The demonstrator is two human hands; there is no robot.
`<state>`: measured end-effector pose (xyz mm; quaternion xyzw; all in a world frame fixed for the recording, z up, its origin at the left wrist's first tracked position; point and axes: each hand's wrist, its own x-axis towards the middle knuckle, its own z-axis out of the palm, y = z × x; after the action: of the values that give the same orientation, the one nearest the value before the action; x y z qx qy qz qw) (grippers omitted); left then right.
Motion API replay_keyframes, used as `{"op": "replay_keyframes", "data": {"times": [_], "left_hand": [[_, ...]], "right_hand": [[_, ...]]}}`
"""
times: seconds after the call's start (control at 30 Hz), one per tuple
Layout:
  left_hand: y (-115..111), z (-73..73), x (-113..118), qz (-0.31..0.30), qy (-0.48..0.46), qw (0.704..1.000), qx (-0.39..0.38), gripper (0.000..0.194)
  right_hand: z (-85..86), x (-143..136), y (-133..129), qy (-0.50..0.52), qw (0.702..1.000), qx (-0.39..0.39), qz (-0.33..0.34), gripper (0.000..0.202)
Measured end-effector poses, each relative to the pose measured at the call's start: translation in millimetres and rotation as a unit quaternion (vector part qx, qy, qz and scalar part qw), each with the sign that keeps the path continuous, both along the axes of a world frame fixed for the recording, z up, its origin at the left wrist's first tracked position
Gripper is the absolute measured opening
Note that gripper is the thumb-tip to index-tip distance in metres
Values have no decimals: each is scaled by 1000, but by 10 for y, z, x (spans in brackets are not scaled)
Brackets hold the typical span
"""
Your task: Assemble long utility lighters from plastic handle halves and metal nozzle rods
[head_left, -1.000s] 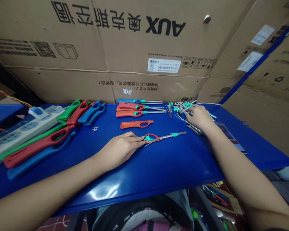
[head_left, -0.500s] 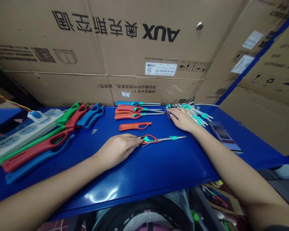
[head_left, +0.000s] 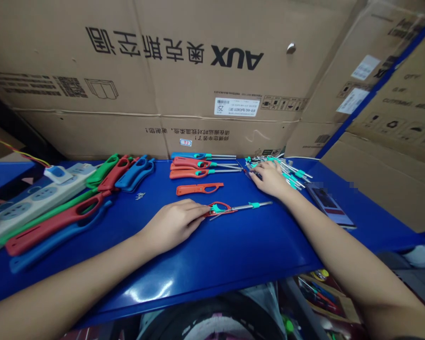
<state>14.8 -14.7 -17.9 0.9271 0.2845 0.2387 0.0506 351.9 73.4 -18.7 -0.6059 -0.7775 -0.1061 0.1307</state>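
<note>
My left hand is closed over the handle end of an orange long-necked lighter lying on the blue table. Its teal trigger and metal tube with a teal clip point right; the handle end is under my fingers. My right hand rests at the near left side of a pile of metal lighter tubes with teal parts. Its fingers curl down there, and what they touch is hidden. An empty orange handle half lies just beyond my left hand. Behind it are several lighters with tubes fitted.
Green, red and blue handle shells lie on the left beside a white power strip. Small metal pins lie near them. A phone is on the right. A large cardboard sheet stands behind the table.
The camera view has tilted slightly. My right hand has shifted a little at the pile, and my left hand keeps its place on the orange lighter.
</note>
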Motion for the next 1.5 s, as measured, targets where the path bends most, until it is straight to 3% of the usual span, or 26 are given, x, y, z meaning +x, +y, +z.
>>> {"op": "replay_keyframes", "data": {"times": [0.27,0.43,0.5,0.57,0.7,0.9,1.17,1.27,1.37,1.5], "left_hand": [[3,14,7,6,-39,998,-46,31],[-6,-2,32,22,-81,994,-64,30],[-5,-15,56,44,-116,989,-75,30],[-5,-24,87,76,-159,980,-95,32],[-19,-24,148,123,-246,947,-167,31],[-18,-21,178,119,-313,924,-187,21],[-31,-19,208,96,-345,910,-209,18],[-42,-25,212,101,-359,895,-245,21],[-37,-12,204,119,-391,861,-302,31],[-14,15,197,114,-429,827,-345,37]], "right_hand": [[15,69,5,41,998,20,-52,15],[33,62,35,96,992,51,-68,21],[34,-25,22,191,980,51,-37,22],[27,-186,-44,328,944,12,36,22],[10,-633,-346,416,887,-69,187,23],[25,-975,-732,382,861,-41,334,15],[16,-987,-732,342,845,-50,407,9],[42,-970,-752,301,862,-54,405,9],[84,-928,-778,213,887,-71,404,14],[75,-888,-766,118,895,-90,421,16]]}}
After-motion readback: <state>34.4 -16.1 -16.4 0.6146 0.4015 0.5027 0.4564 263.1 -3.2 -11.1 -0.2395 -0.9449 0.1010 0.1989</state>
